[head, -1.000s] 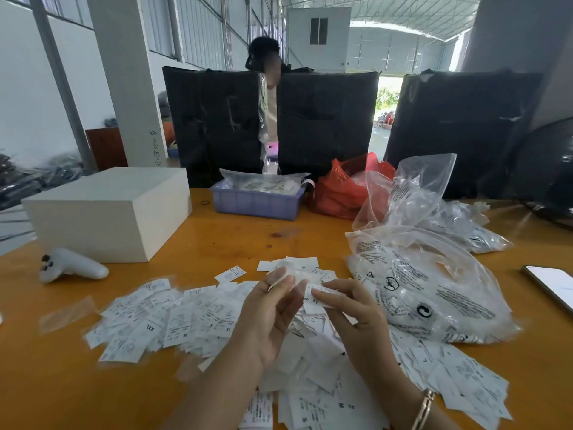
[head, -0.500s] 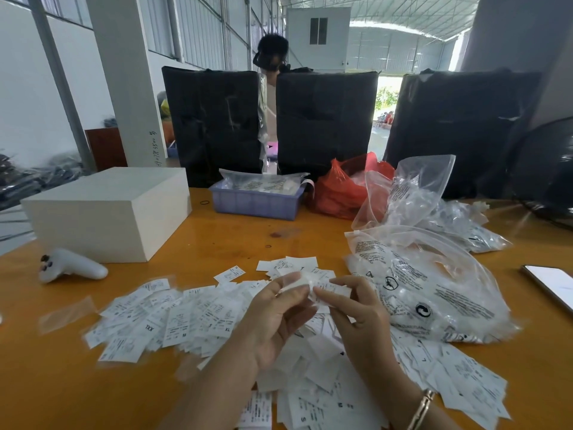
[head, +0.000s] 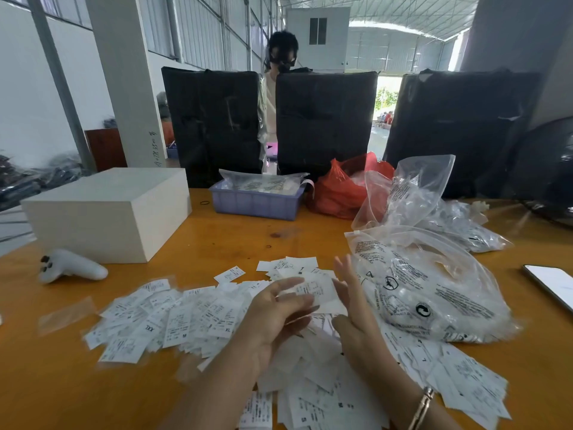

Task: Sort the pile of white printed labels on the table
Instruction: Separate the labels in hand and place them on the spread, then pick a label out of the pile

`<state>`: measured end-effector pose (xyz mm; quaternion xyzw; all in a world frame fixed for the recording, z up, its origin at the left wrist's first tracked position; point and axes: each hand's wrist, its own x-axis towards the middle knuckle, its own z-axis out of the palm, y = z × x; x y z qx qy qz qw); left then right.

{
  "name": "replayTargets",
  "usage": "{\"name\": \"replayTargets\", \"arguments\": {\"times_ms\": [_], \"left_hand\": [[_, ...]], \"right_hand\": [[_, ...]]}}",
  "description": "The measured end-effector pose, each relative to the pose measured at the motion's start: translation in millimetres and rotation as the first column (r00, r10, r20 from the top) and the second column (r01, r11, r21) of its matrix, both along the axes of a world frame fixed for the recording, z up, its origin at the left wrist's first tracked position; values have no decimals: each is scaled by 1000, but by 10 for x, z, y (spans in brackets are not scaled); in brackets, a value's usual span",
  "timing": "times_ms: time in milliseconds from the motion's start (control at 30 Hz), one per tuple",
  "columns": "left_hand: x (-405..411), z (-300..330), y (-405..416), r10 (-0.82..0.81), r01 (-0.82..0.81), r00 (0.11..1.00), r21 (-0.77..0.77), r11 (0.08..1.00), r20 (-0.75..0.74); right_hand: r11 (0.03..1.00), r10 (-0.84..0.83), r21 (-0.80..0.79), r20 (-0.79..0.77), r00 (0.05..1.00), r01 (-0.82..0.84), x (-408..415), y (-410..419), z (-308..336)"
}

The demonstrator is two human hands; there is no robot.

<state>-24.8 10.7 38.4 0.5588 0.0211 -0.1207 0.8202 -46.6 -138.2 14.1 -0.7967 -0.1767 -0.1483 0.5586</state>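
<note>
1. The pile of white printed labels [head: 198, 318] lies along the near edge of the orange wooden desk [head: 242, 237], and it spreads from the near-left part to the near-right corner. The labels are small rectangles and they point in many directions — their long axes do not agree. Some letters are readable: XXL, XL, M, S.
2. The left hand [head: 273, 318] is above the middle of the pile. Its fingers pinch one label [head: 316, 288], which is a little blurred, so I cannot tell its long axis.
3. The right hand [head: 353, 305] is just beside this label, with the fingers straight and spread, holding nothing. A bracelet [head: 423, 405] is on the wrist.
4. Clear printed plastic bags [head: 434, 283] lie to the right of the pile, touching its edge. A phone [head: 552, 282] is at the right edge of the desk.
5. A white box [head: 105, 212] and a white controller [head: 71, 268] are at the left side. A purple tray [head: 257, 200] and a red bag [head: 338, 187] stand at the far edge.
6. Behind the desk are three black wrapped bundles [head: 325, 119] and a person [head: 280, 57] — the room is a big hall with a metal roof.
</note>
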Motion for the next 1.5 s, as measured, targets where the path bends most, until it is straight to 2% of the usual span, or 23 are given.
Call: {"name": "replayTargets", "arguments": {"times_ms": [33,100,233,333,433,500,533,600,633,700,800,867,900,933,1000,1033,1067,1133,1167,1233,1300,1367,1500], "left_hand": [[7,0,8,26,-27,1000,-38,999,-10],[8,4,10,50,-52,999,-75,996,-19],[-15,-13,-16,29,-29,999,-32,999,12],[-21,-18,-11,56,-57,998,27,998,41],[-11,-25,-7,111,-123,991,160,979,79],[8,-7,26,136,-157,985,216,964,108],[27,10,66,158,-183,980,226,957,124],[78,39,164,236,-274,957,259,926,169],[106,46,215,282,-334,938,305,892,204],[149,46,306,339,-432,899,430,793,278],[209,0,399,307,-483,874,607,630,377],[228,-15,449,260,-460,888,705,540,380],[231,-19,467,239,-440,898,757,483,369],[224,-22,477,219,-427,904,819,384,368],[221,-47,477,191,-432,894,893,127,406],[219,-55,468,187,-445,884,894,48,429],[212,-55,452,183,-456,876,890,13,446],[205,-78,412,158,-488,862,873,-1,482],[203,-92,390,138,-503,856,864,0,499],[193,-110,346,96,-527,847,850,12,524],[181,-116,316,74,-550,834,835,24,547],[180,-122,311,60,-567,823,823,27,565],[197,-141,326,44,-586,810,809,35,585]], "right_hand": [[999,19,28,-47,999,-18,-5,-12,12],[998,38,-40,-112,993,-43,-14,-9,28],[933,19,-358,-39,999,-31,-16,65,-8],[798,-63,-593,92,994,106,-3,95,-35],[655,-126,-722,187,974,224,14,84,-16],[620,-150,-728,258,955,294,6,78,37],[657,-185,-676,285,940,335,1,65,86],[769,-317,-468,312,895,436,30,-25,217],[800,-381,-355,324,866,484,78,-103,278],[791,-474,-237,345,810,564,217,-281,399],[747,-571,-194,302,764,635,449,-589,537],[707,-636,-184,254,728,682,585,-798,558],[684,-664,-196,230,711,702,648,-896,547],[662,-687,-225,201,699,715,700,-985,528],[628,-710,-352,108,696,695,780,-1127,484],[614,-708,-453,47,705,647,808,-1175,456],[589,-700,-571,-8,714,571,832,-1205,433],[498,-687,-770,-69,723,400,850,-1205,393],[462,-683,-811,-67,728,359,850,-1190,372],[473,-686,-784,-43,726,401,854,-1176,331],[513,-716,-688,-13,698,513,818,-1168,312],[507,-727,-645,35,685,571,790,-1169,306],[444,-716,-708,87,693,549,765,-1178,301]]}}
